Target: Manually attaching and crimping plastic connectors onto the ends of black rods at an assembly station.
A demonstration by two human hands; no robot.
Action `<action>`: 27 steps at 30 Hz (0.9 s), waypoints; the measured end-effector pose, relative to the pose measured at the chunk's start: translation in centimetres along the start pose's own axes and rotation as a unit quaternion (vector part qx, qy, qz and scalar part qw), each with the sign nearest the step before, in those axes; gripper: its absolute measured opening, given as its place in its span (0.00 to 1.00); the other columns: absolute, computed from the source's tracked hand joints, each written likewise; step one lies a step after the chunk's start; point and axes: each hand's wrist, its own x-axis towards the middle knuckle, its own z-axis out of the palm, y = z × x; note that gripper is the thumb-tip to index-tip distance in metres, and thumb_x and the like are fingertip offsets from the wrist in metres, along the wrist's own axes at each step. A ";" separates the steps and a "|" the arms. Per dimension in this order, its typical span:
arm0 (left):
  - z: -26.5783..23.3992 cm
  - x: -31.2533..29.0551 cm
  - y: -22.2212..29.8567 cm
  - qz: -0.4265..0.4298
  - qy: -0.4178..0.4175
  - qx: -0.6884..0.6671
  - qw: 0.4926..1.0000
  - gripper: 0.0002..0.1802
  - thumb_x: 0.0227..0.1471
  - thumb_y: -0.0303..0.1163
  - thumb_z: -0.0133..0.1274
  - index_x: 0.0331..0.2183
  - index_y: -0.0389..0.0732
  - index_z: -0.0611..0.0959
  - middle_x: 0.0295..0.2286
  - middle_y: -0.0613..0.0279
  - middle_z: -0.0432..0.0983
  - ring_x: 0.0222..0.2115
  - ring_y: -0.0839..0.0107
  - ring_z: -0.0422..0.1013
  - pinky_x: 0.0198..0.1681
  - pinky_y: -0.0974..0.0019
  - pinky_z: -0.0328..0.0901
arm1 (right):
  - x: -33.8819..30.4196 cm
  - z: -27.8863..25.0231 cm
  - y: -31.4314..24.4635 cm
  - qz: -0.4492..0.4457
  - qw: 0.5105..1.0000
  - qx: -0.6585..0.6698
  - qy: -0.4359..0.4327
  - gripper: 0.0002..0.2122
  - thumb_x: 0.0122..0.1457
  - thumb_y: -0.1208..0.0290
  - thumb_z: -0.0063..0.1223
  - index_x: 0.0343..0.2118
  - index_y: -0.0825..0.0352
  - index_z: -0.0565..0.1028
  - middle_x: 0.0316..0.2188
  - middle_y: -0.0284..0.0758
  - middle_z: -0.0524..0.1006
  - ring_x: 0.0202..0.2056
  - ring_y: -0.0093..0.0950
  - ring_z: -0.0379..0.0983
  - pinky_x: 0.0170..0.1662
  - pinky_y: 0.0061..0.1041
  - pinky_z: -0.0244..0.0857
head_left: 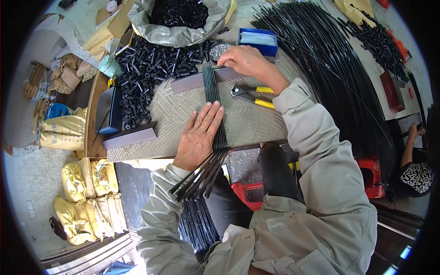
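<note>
My left hand [200,133] lies flat, fingers stretched out, on a row of thin black rods [210,85] set side by side. Their far ends cross a grey metal bar [188,81], and their near ends fan out past the table's front edge. My right hand [245,60] is closed in a pinch at the bar's right part, close to the rod tips. What its fingertips hold is too small to make out. Beside them sits a round dish [219,51] of small shiny pieces. Yellow-handled pliers [252,94] lie just nearer than my right hand.
Black tubular parts [151,62] are heaped at left, below an open sack [137,20]. A blue box [258,42] stands behind my right hand. Long black rods [330,68] spread across the right side. An angled metal piece [130,136] lies front left. Another person's arm [409,142] shows far right.
</note>
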 end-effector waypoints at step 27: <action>0.3 -0.2 -0.3 0.017 -0.024 0.019 0.999 0.50 0.36 0.63 0.47 0.54 0.39 0.58 0.55 0.56 0.51 0.56 0.57 0.48 0.56 0.50 0.45 | 0.2 0.7 0.0 -0.038 0.996 -0.043 0.070 0.04 0.50 0.70 0.47 0.27 0.59 0.74 0.27 0.32 0.72 0.30 0.35 0.71 0.30 0.34 0.63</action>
